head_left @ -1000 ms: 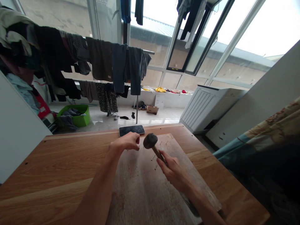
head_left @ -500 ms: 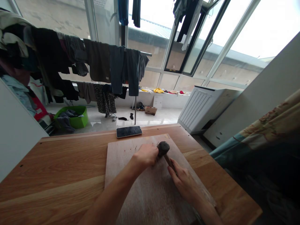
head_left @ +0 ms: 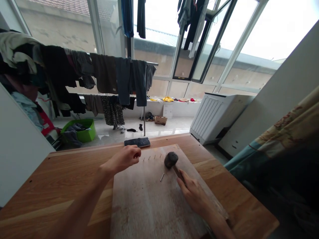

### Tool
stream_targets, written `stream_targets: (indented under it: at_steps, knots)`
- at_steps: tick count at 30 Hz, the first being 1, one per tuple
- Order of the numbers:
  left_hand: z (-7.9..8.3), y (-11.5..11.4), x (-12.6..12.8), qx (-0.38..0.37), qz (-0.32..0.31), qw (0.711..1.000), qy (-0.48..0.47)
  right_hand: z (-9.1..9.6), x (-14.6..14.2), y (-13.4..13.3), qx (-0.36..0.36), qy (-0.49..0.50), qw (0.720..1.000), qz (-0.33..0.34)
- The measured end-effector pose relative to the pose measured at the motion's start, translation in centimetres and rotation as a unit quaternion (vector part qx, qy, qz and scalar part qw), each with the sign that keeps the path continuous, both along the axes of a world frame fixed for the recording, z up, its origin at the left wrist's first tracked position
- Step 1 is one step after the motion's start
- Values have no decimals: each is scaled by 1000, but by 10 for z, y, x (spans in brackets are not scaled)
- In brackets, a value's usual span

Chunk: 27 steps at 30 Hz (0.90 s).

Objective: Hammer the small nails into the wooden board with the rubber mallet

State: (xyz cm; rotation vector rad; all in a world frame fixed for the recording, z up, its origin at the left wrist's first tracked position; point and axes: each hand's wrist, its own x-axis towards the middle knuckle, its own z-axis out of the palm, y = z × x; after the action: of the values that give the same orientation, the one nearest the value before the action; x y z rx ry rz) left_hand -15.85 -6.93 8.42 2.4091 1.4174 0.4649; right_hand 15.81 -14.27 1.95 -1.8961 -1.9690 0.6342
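Wooden table (head_left: 62, 176) carries a board (head_left: 144, 202). Right hand (head_left: 193, 194), at 4 o'clock on the board, is clamped on the mallet (head_left: 170, 160) handle, head resting at 1 o'clock. Left hand (head_left: 126, 158), 11 o'clock, fingers curled together; contents: cannot tell. Phone (head_left: 137, 142) beyond, 12 o'clock. Upright nails (head_left: 152, 157) at 12; loose nail (head_left: 162, 177) near centre. Judged: nailing in hand. A blow calls for a steadied nail and clear fingers.

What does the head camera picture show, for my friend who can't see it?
A right hand holds a dark mallet low over a wooden board on a table. The left hand, curled, is beside a row of small nails standing in the board; one loose nail lies nearby.
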Motion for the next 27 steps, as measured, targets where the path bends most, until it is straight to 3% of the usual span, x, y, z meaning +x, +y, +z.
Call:
stream_targets:
  at_steps: [4,10,19,27]
  knots:
    - [-18,6,-9,-35,0,999,-21,-5,2,2,-15,2,1000,-1]
    - [-20,5,3,-41,-17,999,-15,-11,6,3,-10,-11,1000,-3]
    - [-30,9,-1,-21,-21,1000,-3,-7,3,0,3,-10,1000,-9]
    - [-57,16,-9,-86,6,985,-148,-9,6,1,-12,3,1000,-11]
